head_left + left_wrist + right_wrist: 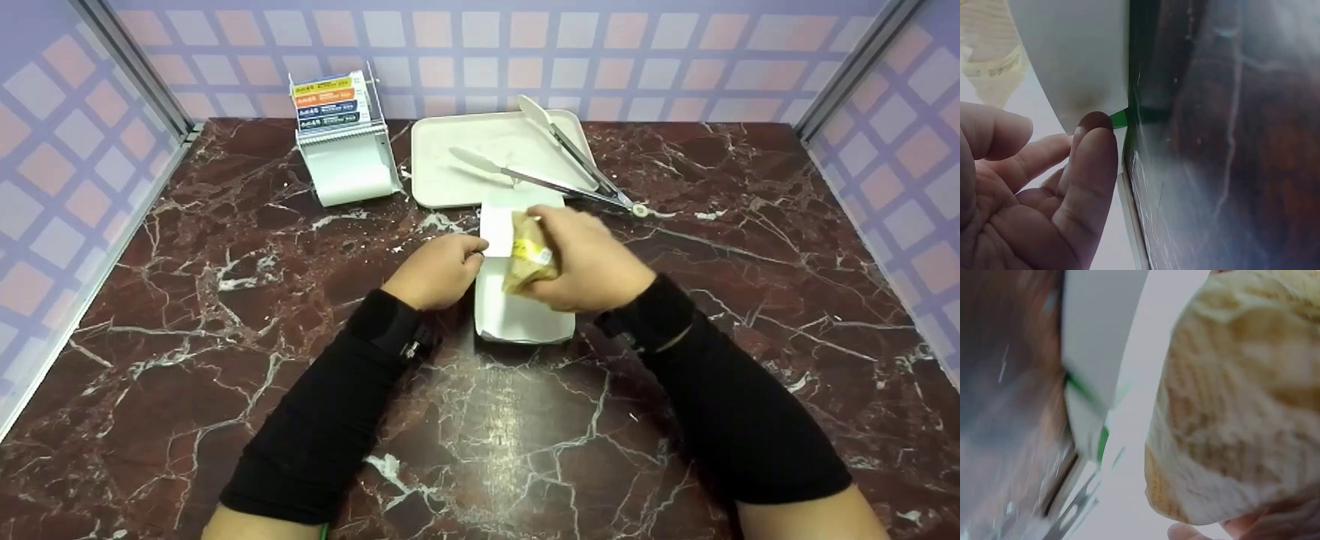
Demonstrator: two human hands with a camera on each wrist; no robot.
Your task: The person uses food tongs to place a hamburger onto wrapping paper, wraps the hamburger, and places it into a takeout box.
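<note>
My right hand (596, 259) grips a burger-like bundle in printed brownish paper (531, 259), tilted on edge over an open white paper box (525, 326). Across the bundle runs a yellow label, and in the right wrist view its crumpled wrap (1230, 416) fills much of the picture. The box's lid lies back toward a tray. At the left side of the box, near the fold between base and lid, my left hand (439, 270) holds the edge with bent fingers. The left wrist view shows a fingertip (1098, 138) at the box's corner, beside a small green patch.
Behind the box is a cream tray (442, 180) with metal tongs (555, 184) lying across it, their hinge end past its right edge. A rack with coloured label strips (326, 101) and a white sloping front stands at the back left. Patterned panels (465, 67) border the marbled table (300, 360).
</note>
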